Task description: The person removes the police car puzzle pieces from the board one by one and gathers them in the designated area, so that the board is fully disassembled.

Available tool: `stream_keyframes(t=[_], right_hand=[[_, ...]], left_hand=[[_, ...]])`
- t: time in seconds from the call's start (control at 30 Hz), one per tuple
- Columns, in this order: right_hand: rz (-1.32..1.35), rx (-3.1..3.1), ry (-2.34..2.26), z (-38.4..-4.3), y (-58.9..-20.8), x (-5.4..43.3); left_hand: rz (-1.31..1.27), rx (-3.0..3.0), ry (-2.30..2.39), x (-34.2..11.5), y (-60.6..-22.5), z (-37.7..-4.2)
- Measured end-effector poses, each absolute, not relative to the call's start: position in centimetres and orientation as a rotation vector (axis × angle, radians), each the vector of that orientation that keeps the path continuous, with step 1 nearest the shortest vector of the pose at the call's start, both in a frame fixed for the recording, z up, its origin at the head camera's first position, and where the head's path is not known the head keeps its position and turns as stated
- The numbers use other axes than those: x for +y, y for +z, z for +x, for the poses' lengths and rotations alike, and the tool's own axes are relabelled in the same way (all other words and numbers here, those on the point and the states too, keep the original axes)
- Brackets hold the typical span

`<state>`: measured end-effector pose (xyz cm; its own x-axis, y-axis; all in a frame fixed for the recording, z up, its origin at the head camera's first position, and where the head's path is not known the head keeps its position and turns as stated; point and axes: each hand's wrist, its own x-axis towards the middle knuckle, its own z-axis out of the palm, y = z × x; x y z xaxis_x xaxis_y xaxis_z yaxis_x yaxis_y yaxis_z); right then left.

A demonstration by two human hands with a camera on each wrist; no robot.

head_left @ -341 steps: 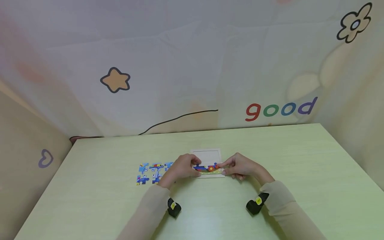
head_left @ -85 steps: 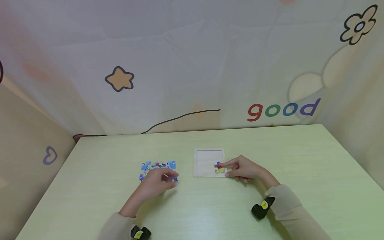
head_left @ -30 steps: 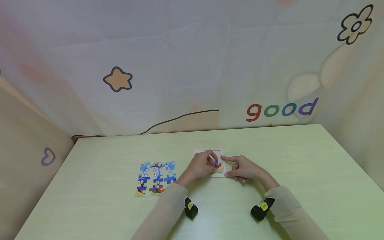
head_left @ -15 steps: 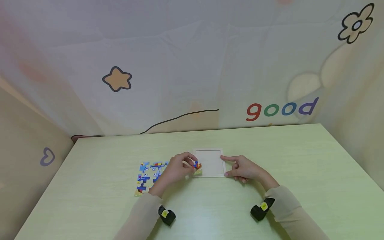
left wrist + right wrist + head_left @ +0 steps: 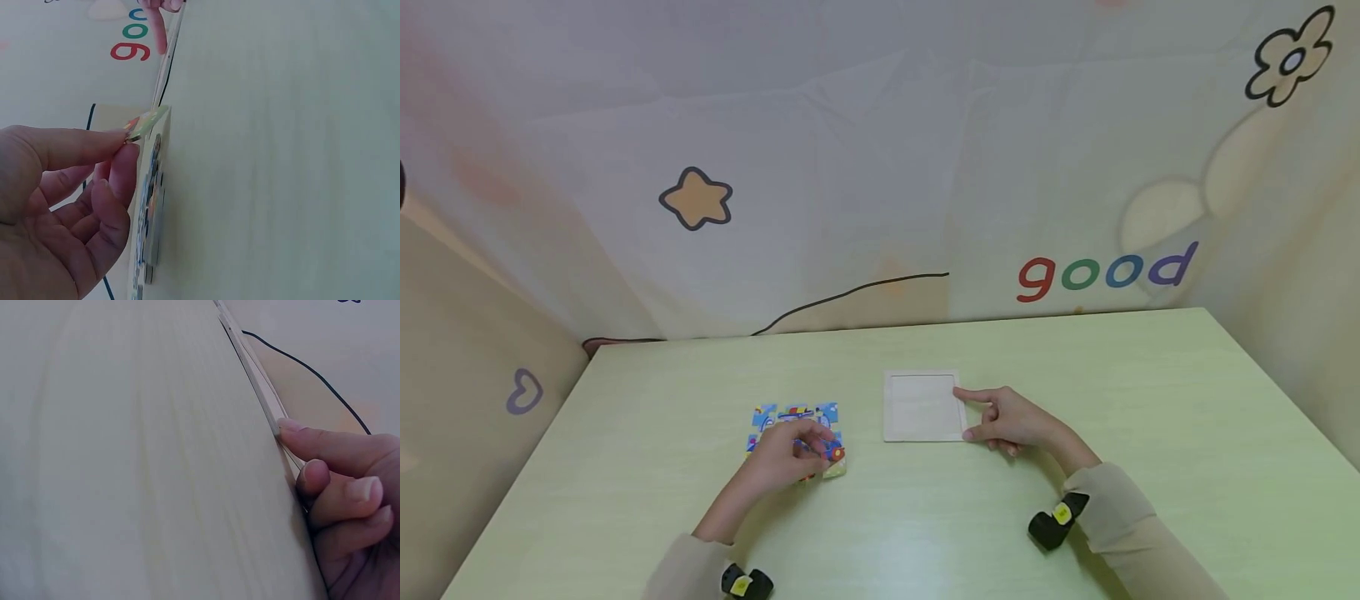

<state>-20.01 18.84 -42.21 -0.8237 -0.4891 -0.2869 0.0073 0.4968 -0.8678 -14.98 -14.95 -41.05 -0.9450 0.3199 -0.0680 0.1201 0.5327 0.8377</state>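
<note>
A jigsaw puzzle piece, blue and red over yellow-green, is pinched between the thumb and fingers of my left hand. In the left wrist view the tilted piece shows at the fingertips, above the layer of pieces. Several blue puzzle pieces lie grouped under and beyond this hand, which partly covers them. To their right lies a white square puzzle frame with a bare inside. My right hand touches the frame's right side, index finger extended near the top and thumb by the lower corner, its other fingers curled.
The pale green table reaches back to a printed cloth backdrop. Black wrist cameras sit at both sleeves.
My left hand has lifted the last piece out of the frame and carried it left to the group of pieces. My right hand has stayed at the frame's right edge.
</note>
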Motion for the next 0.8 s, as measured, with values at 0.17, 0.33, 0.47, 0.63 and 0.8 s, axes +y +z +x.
stream_keyframes(t=[0.17, 0.33, 0.47, 0.63, 0.8], right_hand=[[-0.386, 2.248, -1.292, -20.04, -42.29, 18.88], [-0.386, 2.243, -1.299, -20.02, -42.26, 18.92], [-0.384, 2.246, -1.298, -19.99, -42.26, 18.89], [-0.383, 2.249, -1.297, -19.97, -42.21, 18.83], [-0.381, 2.249, -1.298, -19.95, -42.25, 18.79]], left_hand=[[0.412, 2.599, 1.291, -15.49, -41.04, -14.45], [0.437, 2.609, 1.235, -15.49, -40.77, -14.18], [0.442, 2.614, 1.214, -15.34, -40.7, -14.03], [0.462, 2.645, 1.186, -15.41, -40.82, -13.99], [0.453, 2.677, 1.162, -15.64, -40.72, -13.88]])
